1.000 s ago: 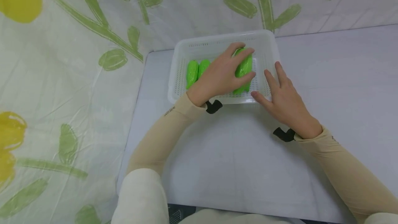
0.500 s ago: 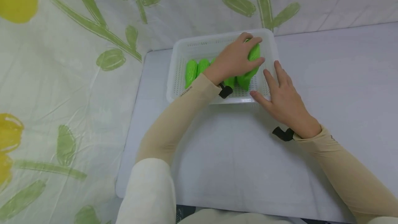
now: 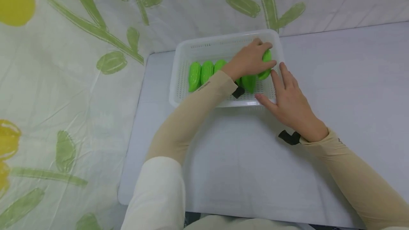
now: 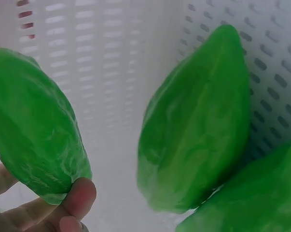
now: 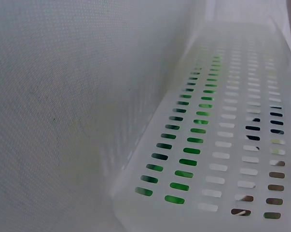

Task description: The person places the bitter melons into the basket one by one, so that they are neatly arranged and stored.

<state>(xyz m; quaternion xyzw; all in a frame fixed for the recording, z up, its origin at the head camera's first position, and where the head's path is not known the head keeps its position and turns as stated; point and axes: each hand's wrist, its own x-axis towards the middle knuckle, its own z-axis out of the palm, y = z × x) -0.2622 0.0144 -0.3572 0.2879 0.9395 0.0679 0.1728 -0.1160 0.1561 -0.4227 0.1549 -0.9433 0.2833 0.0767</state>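
My left hand (image 3: 250, 59) reaches into the white perforated plastic basket (image 3: 173, 81) and grips a green, tapered gourd (image 3: 264, 74) at its right end. In the left wrist view, thumb and fingers hold the lower end of this gourd (image 4: 36, 121), and another gourd (image 4: 198, 125) lies apart from it. Several more green gourds (image 3: 194, 76) lie side by side along the basket, partly hidden by the left hand and forearm. My right hand (image 3: 292, 104) is at the basket's right front corner, its fingers extended along the outside.
A table with a pale cloth (image 3: 230, 166) lies under the basket. Behind and to the left hangs a white curtain (image 3: 198, 6) with printed flowers and leaves. From the right wrist view, green shows through slots in the basket wall (image 5: 217, 164).
My left hand has moved right with the gourd, from mid-basket to the right end, uncovering more gourds to its left. The right hand stays at the corner.
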